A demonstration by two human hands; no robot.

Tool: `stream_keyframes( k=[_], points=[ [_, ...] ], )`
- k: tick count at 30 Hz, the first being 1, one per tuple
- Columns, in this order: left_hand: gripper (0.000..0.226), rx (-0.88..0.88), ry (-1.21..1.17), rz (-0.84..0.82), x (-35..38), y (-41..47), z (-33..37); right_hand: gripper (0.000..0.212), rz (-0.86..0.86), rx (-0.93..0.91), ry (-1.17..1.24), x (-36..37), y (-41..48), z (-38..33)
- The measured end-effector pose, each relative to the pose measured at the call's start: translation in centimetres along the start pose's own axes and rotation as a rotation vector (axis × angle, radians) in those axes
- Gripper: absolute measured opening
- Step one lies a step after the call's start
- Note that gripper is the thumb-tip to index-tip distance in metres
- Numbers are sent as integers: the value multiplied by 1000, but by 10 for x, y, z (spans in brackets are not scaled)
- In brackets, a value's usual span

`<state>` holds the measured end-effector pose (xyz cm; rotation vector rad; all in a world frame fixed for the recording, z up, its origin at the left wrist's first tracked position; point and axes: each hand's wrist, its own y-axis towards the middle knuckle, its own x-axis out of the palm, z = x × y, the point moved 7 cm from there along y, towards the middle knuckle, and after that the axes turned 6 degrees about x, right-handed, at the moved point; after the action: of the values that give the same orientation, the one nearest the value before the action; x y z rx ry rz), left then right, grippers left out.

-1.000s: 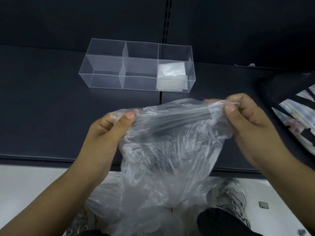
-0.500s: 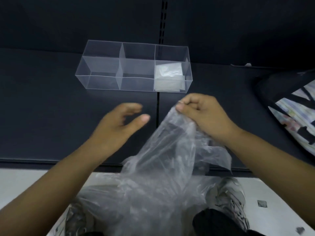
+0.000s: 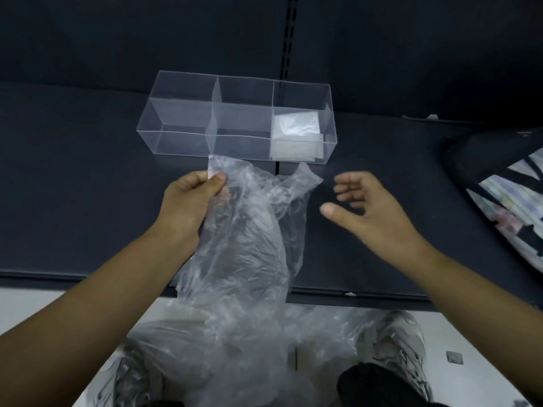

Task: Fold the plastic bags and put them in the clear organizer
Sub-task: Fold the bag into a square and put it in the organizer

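- The left hand point(image 3: 191, 201) pinches the plastic bag point(image 3: 244, 245) with its thumb and fingers.
- The right hand point(image 3: 373, 210) hangs beside it, fingers loose and apart.
- Both arms reach forward.

a dark, matte shelf point(image 3: 73, 201) fills the middle of the view, its flat top split by a thin seam point(image 3: 278, 167) running front to back. behind it rises a back panel point(image 3: 117, 33) of the same dark colour, with a slotted upright strip point(image 3: 289, 33) in line with the seam. below the shelf's front edge point(image 3: 382, 298) lies a pale, smooth floor point(image 3: 44, 304) with a small dark mark point(image 3: 454, 357). a black cloth with a white pattern point(image 3: 505, 201) rests at the shelf's right end. the light is dim.
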<state>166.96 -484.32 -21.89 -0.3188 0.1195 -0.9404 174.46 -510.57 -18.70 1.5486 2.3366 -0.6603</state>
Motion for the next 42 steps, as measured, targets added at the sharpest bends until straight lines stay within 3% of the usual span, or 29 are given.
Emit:
stream_keyframes(
  k=[4,9,14,18,23,28,32,36,39,42],
  points=[
    [10,25,-12,3,0,-2,2,49,165,-89,-94,11,14,-17],
    [29,56,-30,51,-2,0,1,9,250,-176,-107,11,34,-30],
    [34,46,-29,167,-15,13,-2,12,349,47,134,-21,48,13],
    [37,87,148,259,-31,29,-3,21,466,276,256,-55,56,54],
    [40,149,324,256,-30,45,0,13,441,319,257,-61,74,69],
    [38,-128,126,86,-31,40,-14,35,430,316,105,-63,60,61],
    [45,-313,74,-14,-49,-9,-37,43,137,250,158,-20,-20,41],
    [50,-407,78,-140,-55,-71,-63,71,-212,254,-81,33,-95,40],
    [54,-440,81,-224,-48,-92,-70,46,-135,260,-166,42,-95,45],
    [41,-437,69,-202,-40,-91,-69,13,-3,151,-242,45,-77,40]
  ],
)
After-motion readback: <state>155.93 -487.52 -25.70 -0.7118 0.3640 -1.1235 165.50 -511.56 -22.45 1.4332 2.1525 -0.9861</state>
